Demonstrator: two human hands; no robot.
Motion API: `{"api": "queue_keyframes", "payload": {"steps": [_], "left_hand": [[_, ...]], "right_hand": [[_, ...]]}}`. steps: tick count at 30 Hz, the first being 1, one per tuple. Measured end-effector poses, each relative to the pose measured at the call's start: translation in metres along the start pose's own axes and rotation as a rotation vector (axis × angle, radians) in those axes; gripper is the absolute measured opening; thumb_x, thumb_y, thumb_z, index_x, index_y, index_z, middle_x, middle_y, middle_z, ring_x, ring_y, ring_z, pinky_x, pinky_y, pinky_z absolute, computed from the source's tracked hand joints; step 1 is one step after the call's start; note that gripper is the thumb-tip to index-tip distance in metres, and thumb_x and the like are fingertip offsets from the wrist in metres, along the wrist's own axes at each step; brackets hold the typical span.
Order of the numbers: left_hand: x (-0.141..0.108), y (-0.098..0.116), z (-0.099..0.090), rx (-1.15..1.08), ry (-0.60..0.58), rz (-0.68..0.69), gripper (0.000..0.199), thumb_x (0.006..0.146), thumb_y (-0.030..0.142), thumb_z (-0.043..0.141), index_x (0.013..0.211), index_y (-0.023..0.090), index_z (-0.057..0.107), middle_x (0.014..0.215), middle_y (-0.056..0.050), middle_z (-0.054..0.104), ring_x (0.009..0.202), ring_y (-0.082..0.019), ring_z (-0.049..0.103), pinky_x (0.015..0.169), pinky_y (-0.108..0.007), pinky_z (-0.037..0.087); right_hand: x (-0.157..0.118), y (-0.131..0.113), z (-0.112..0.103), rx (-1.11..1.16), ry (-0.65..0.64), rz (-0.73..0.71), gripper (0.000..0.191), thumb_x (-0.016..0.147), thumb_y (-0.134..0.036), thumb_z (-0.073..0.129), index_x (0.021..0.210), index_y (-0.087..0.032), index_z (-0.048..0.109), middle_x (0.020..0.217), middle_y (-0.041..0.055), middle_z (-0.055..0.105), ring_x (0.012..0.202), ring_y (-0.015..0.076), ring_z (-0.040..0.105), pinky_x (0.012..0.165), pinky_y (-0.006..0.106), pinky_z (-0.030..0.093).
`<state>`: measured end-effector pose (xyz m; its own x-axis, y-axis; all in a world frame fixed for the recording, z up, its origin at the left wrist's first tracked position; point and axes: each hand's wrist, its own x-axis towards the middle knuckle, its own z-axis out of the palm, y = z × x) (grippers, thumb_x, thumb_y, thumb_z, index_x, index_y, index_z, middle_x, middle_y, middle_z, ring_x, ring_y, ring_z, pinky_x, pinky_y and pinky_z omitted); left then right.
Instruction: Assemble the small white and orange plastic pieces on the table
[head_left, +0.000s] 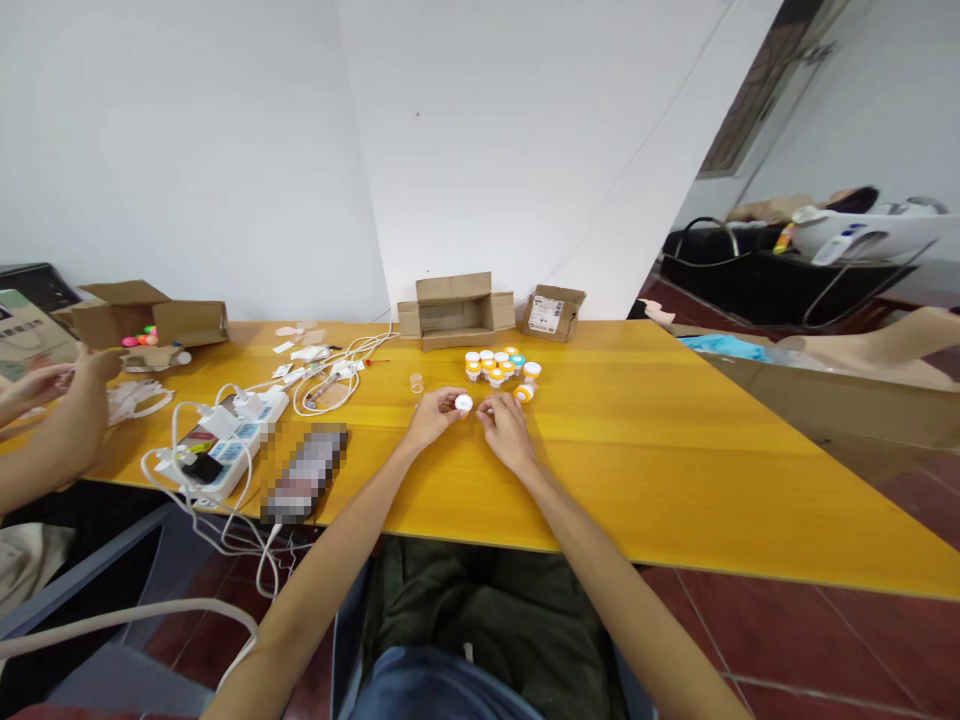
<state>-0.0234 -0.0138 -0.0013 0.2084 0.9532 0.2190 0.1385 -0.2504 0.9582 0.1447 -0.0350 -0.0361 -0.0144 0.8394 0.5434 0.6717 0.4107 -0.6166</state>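
Two forearms (pixel 360 505) angle inward over the bench (pixel 675 450), head view. Left hand (pixel 435 416) pinches a white round piece (pixel 463 403) between thumb and fingers, just above the bench. Right hand (pixel 506 428) just beside it, fingers curled, tips together; can't tell if gripping anything. Orange-ringed jar (pixel 524 394) right behind right hand; cluster of small lidded jars (pixel 496 376) beyond, contents hidden. Clear cup (pixel 416 383) left of hands. Open cardboard box (pixel 454 289) at wall, smaller labelled box (pixel 570 318) beside it. Far-left box (pixel 196 322): bright pink and orange items (pixel 130 341).
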Motion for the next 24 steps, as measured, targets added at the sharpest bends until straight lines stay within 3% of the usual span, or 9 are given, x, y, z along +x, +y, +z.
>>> {"api": "queue_keyframes", "payload": {"steps": [5, 11, 24], "left_hand": [[-0.001, -0.001, 0.002, 0.042, -0.023, 0.024, 0.033, 0.063, 0.014, 0.079, 0.096, 0.019, 0.076, 0.09, -0.004, 0.078, 0.085, -0.018, 0.07, 0.084, -0.031, 0.055], [-0.004, 0.005, 0.004, 0.051, -0.068, 0.043, 0.03, 0.066, 0.017, 0.08, 0.095, 0.019, 0.077, 0.092, -0.004, 0.079, 0.088, -0.019, 0.07, 0.082, -0.03, 0.053], [-0.007, 0.003, 0.008, 0.167, -0.027, 0.101, 0.029, 0.067, 0.02, 0.079, 0.096, 0.019, 0.076, 0.086, -0.001, 0.077, 0.078, -0.016, 0.066, 0.078, -0.028, 0.052]], "right_hand": [[0.004, -0.002, -0.003, 0.191, 0.054, 0.027, 0.007, 0.086, -0.021, 0.055, 0.084, -0.025, 0.06, 0.091, 0.0054, 0.066, 0.09, 0.0249, 0.062, 0.085, 0.041, 0.052], [0.006, -0.01, -0.003, 0.358, 0.006, 0.089, 0.007, 0.086, -0.028, 0.056, 0.084, -0.025, 0.061, 0.082, 0.003, 0.071, 0.075, 0.0217, 0.065, 0.074, 0.036, 0.054], [0.006, -0.012, -0.007, 0.341, 0.02, 0.09, 0.006, 0.08, -0.027, 0.063, 0.075, -0.024, 0.061, 0.077, 0.0023, 0.071, 0.069, 0.0204, 0.063, 0.069, 0.035, 0.053]]}}
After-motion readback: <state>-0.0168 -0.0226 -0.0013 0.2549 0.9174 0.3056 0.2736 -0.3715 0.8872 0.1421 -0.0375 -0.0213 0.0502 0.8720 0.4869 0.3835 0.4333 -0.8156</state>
